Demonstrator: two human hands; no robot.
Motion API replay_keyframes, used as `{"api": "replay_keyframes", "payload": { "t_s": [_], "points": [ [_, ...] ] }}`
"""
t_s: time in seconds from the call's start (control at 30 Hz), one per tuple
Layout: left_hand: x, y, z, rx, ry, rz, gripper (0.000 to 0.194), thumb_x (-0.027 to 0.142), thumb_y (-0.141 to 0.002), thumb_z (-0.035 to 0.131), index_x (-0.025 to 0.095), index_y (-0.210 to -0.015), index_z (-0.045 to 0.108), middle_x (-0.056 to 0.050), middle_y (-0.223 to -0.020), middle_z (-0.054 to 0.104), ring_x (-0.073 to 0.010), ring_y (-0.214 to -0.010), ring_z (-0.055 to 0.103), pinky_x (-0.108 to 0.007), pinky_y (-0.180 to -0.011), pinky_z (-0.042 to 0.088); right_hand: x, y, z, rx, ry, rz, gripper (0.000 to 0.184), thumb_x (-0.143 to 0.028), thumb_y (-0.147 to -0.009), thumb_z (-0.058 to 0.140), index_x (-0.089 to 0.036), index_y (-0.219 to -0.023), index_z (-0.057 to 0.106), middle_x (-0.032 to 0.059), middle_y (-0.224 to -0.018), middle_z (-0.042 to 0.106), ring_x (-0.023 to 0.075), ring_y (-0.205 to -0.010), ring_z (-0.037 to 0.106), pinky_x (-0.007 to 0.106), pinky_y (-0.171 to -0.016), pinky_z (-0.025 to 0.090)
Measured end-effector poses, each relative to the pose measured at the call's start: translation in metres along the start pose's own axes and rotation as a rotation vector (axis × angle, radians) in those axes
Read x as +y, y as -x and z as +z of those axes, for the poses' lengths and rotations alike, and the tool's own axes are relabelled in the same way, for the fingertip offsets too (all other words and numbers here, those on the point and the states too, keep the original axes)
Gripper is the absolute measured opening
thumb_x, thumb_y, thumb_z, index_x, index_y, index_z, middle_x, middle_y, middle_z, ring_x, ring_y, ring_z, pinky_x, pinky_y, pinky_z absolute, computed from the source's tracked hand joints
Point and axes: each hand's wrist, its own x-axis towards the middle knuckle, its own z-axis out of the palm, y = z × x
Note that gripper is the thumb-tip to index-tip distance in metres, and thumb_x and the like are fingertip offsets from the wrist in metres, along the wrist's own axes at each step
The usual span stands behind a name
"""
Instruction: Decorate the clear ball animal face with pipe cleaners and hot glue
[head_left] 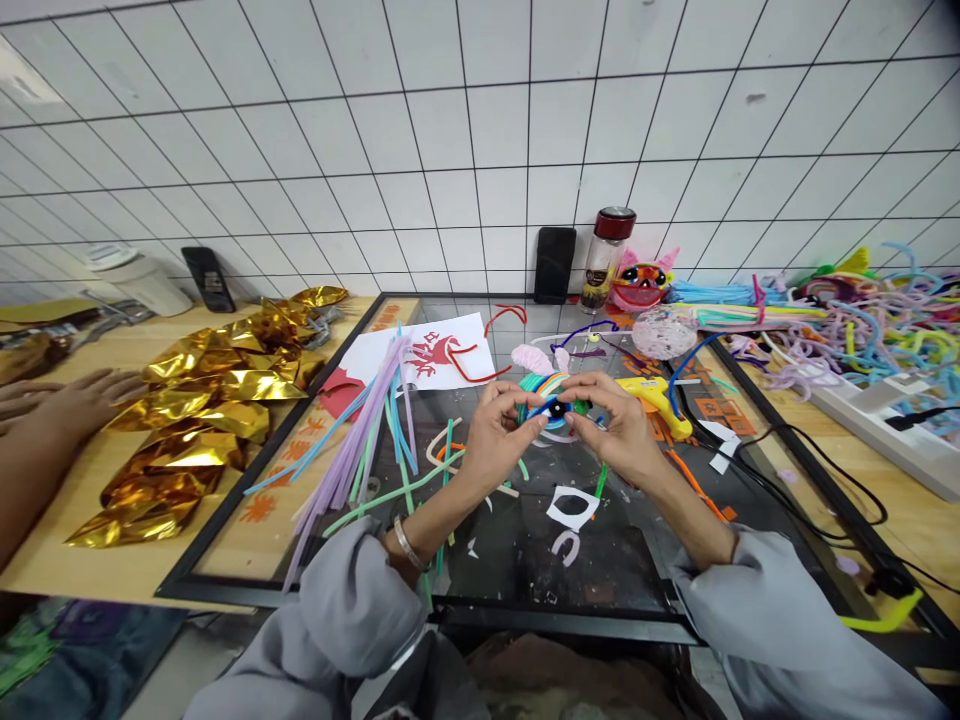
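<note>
Near the middle of the glass-topped board, my left hand [499, 435] and my right hand [619, 425] meet at a round, multicoloured pipe cleaner craft [547, 384]. It has teal, orange and blue bands and a black, eye-like spot facing me. The fingers of both hands are closed, pinching its two sides; a dark blue strip runs under the left fingertips. My fingers cover part of the craft. Just behind it lies a pale pink fuzzy piece [531, 359]. A yellow glue gun [660, 402] rests beyond my right hand. White paper with a round hole [573, 507] lies nearer me.
Loose purple pipe cleaners [341, 470] lie on the left, near gold foil pieces [187, 450] and another person's hand [82, 395]. At the back stand a phone [555, 264], a bottle [604, 262] and a pink craft face [642, 282]. A power strip [885, 425] and cables lie right.
</note>
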Motion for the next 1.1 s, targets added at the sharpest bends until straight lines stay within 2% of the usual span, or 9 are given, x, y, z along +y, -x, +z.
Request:
{"api": "replay_keyframes", "payload": {
  "t_s": [0.17, 0.33, 0.63, 1.1],
  "points": [
    [-0.002, 0.000, 0.000, -0.001, -0.007, 0.017, 0.019, 0.018, -0.071, 0.075, 0.021, -0.090, 0.076, -0.005, -0.099, 0.055, -0.0123, -0.077, 0.050, -0.021, -0.060, 0.044, 0.000, 0.000, -0.001, -0.005, 0.009, 0.009, 0.013, -0.020, -0.084, 0.067, -0.022, -0.096, 0.073, 0.0087, -0.105, 0.067, 0.0243, -0.103, 0.065, 0.043, -0.091, 0.051],
    [0.000, -0.002, -0.005, -0.080, -0.024, 0.046, 0.023, 0.016, -0.068, 0.077, 0.020, -0.090, 0.073, -0.005, -0.103, 0.055, -0.0120, -0.077, 0.052, -0.023, -0.063, 0.046, 0.000, -0.001, -0.002, 0.003, -0.007, 0.023, 0.011, -0.023, -0.084, 0.069, -0.024, -0.095, 0.072, 0.0076, -0.104, 0.068, 0.0240, -0.102, 0.065, 0.042, -0.090, 0.052],
    [0.000, -0.006, -0.010, -0.118, -0.047, 0.110, 0.010, 0.012, -0.071, 0.074, 0.018, -0.077, 0.069, -0.005, -0.099, 0.058, -0.0139, -0.085, 0.058, -0.023, -0.067, 0.047, 0.000, -0.001, -0.003, -0.004, -0.008, 0.011, 0.012, -0.023, -0.084, 0.068, -0.023, -0.095, 0.073, 0.0076, -0.104, 0.069, 0.0241, -0.103, 0.065, 0.042, -0.092, 0.052],
    [0.002, -0.004, -0.008, -0.088, -0.066, 0.079, 0.003, 0.015, -0.072, 0.073, 0.017, -0.073, 0.073, -0.007, -0.102, 0.058, -0.0160, -0.089, 0.060, -0.024, -0.068, 0.050, -0.001, -0.001, -0.002, 0.001, -0.005, 0.035, 0.011, -0.030, -0.085, 0.068, -0.024, -0.094, 0.073, 0.0082, -0.105, 0.068, 0.0246, -0.103, 0.065, 0.043, -0.091, 0.052]
  ]
}}
